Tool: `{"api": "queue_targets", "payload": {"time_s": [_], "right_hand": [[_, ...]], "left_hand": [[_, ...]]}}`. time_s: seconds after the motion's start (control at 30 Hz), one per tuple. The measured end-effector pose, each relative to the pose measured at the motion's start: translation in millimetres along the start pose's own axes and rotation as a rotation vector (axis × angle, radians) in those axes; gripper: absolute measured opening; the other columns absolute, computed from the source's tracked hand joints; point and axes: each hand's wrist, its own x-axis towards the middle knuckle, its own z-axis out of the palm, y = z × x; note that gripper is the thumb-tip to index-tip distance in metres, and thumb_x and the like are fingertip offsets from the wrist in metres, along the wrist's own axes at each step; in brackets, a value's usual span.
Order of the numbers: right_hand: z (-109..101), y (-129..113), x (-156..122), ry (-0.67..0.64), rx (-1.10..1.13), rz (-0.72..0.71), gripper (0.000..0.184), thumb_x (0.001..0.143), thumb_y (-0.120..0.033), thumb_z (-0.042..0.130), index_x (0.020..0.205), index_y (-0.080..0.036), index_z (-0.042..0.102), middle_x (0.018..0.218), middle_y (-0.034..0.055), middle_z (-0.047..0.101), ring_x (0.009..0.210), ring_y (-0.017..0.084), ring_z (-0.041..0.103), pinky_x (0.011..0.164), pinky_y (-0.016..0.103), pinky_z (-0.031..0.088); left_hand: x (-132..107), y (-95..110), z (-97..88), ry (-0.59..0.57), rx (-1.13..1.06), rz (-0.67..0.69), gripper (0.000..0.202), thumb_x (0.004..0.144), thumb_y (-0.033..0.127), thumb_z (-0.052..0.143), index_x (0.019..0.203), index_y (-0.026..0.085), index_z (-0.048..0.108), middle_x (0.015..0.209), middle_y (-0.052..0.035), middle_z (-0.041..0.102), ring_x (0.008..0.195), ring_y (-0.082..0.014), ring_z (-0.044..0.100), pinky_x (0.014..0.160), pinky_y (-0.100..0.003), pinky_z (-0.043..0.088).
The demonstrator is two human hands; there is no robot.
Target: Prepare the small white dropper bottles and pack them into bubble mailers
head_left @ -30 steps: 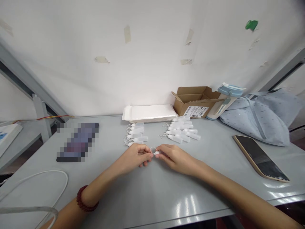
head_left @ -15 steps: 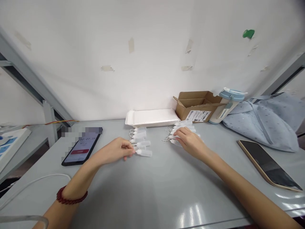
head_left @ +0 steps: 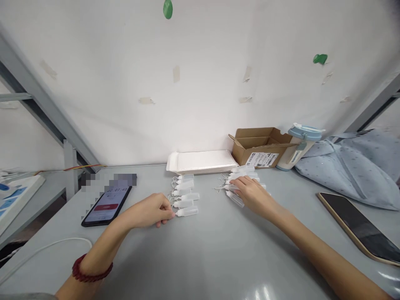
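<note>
Several small translucent dropper bottles with white tips and thin string loops lie in two columns on the grey table (head_left: 200, 254). At the left column, my left hand (head_left: 153, 211) has its thumb and finger pinched at the tip of the nearest dropper bottle (head_left: 189, 211). My right hand (head_left: 253, 193) reaches over the right column, fingers curled down on a dropper bottle (head_left: 230, 187) and partly covering its neighbours. One more dropper bottle (head_left: 236, 199) lies slanted just below those fingers.
Behind the bottles lie a white padded packet (head_left: 204, 161) and an open cardboard box (head_left: 262, 148). A blue-lidded cup (head_left: 296, 148) and a pale blue bag (head_left: 346, 171) stand right. Phones lie left (head_left: 108, 204) and right (head_left: 359, 225); a white cable (head_left: 46, 248) runs at left.
The view has tilted upward. The nearest left bottle now lies slightly apart from its neighbour, my left fingers still at its tip. Under my right hand, the nearest bottle has swung to a steeper slant.
</note>
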Motion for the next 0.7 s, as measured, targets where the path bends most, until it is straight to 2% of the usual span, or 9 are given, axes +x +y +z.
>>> {"api": "queue_targets", "payload": {"time_s": [0.23, 0.47, 0.57, 0.7], "right_hand": [[-2.5, -2.0, -1.1, 0.117, 0.092, 0.000, 0.026, 0.089, -0.011, 0.039, 0.112, -0.016, 0.052, 0.102, 0.0107, 0.063, 0.094, 0.025, 0.059, 0.076, 0.040, 0.049], [-18.1, -18.7, -4.2, 0.255, 0.256, -0.024, 0.022, 0.091, -0.016, 0.037, 0.108, -0.020, 0.050, 0.101, 0.0091, 0.062, 0.087, 0.021, 0.061, 0.070, 0.035, 0.051], [-20.4, -26.0, -5.7, 0.300, 0.320, -0.045, 0.020, 0.092, -0.016, 0.038, 0.106, -0.021, 0.050, 0.100, 0.0085, 0.061, 0.085, 0.020, 0.061, 0.068, 0.033, 0.052], [-19.7, -34.1, -8.1, 0.346, 0.425, -0.106, 0.019, 0.092, -0.016, 0.040, 0.107, -0.021, 0.050, 0.099, 0.0082, 0.061, 0.088, 0.019, 0.060, 0.073, 0.032, 0.051]], "left_hand": [[0.6, -0.4, 2.6, 0.011, -0.005, 0.001, 0.031, 0.072, 0.041, 0.050, 0.054, 0.016, 0.051, 0.061, -0.0012, 0.057, 0.054, -0.0146, 0.054, 0.052, -0.024, 0.036], [0.8, 2.0, 5.6, 0.051, 0.018, -0.037, 0.032, 0.070, 0.042, 0.052, 0.051, 0.017, 0.047, 0.057, -0.0008, 0.056, 0.050, -0.0139, 0.052, 0.048, -0.023, 0.032], [0.8, 1.7, 6.4, 0.075, -0.006, -0.044, 0.034, 0.071, 0.043, 0.052, 0.050, 0.017, 0.046, 0.055, -0.0006, 0.056, 0.048, -0.0136, 0.051, 0.048, -0.023, 0.034], [-0.6, 7.1, 10.4, 0.127, -0.082, 0.029, 0.037, 0.076, 0.045, 0.050, 0.053, 0.017, 0.049, 0.056, 0.0000, 0.056, 0.050, -0.0130, 0.052, 0.051, -0.024, 0.038]]}}
